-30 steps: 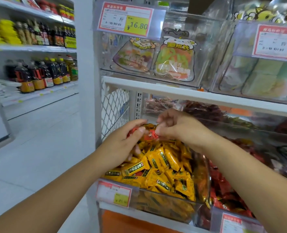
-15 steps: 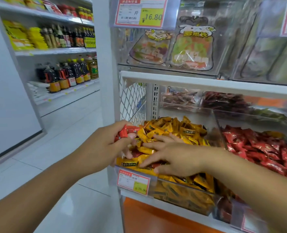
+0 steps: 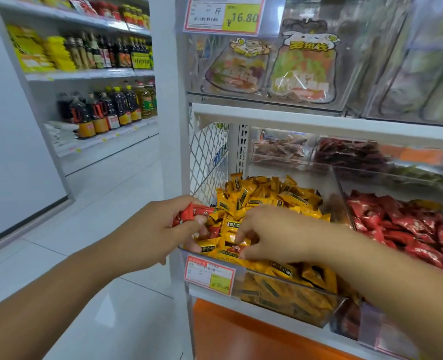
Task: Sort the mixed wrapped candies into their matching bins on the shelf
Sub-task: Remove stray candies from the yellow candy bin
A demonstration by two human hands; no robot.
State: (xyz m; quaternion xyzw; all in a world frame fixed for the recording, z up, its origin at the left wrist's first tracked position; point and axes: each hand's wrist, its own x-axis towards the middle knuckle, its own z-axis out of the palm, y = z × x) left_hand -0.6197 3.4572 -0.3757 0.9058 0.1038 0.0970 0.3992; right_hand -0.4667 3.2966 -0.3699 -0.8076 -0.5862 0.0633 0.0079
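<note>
A clear bin on the lower shelf is heaped with yellow wrapped candies, with a few red ones mixed in near its front. My left hand hovers at the bin's front left corner and grips several red wrapped candies. My right hand reaches down into the front of the yellow pile, its fingertips pinching a red candy lying among the yellow ones. To the right stands a second clear bin filled with red wrapped candies.
A price tag hangs on the yellow bin's front. A white shelf board runs overhead with bagged snacks in clear bins above it. A mesh side panel stands left. Oil bottles line shelves across the tiled aisle.
The camera has dropped and swung left. My right hand went from meeting the left hand above the pile down into the front of the bin, fingers now curled on a red candy.
</note>
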